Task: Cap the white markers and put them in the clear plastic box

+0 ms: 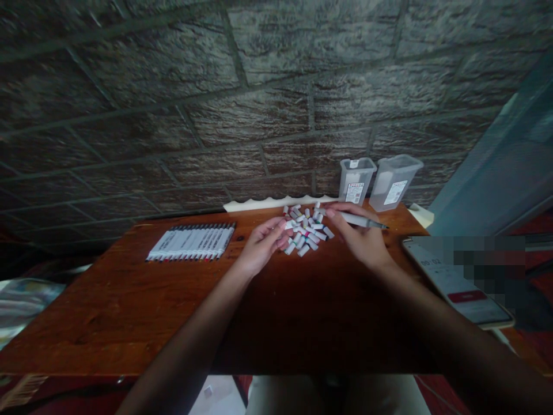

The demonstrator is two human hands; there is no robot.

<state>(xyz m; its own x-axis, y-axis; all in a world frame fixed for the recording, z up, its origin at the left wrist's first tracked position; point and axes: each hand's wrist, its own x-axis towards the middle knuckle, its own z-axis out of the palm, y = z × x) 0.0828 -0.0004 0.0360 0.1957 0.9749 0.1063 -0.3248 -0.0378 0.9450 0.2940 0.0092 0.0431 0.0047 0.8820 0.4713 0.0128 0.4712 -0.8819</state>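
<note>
My left hand [262, 245] is closed at the left side of a pile of loose marker caps [306, 235]. Between its thumb and fingers is a white marker cap [291, 224]. Across the pile, my right hand [360, 239] grips an uncapped marker [359, 219]. The marker lies nearly level, with a dark tip pointing right. White caps with various coloured ends are scattered on the wooden table between the two hands. To the left, a row of white markers [190, 242] lies side by side, with dark ends away from me and coloured ends towards me.
Two clear plastic containers [356, 181] with labels stand at the back right against the stone-patterned wall [276, 115]. A large phone or tablet [458, 288] lies at the right edge of the table [142, 323]. A white wavy-edged strip [276, 203] runs along the back.
</note>
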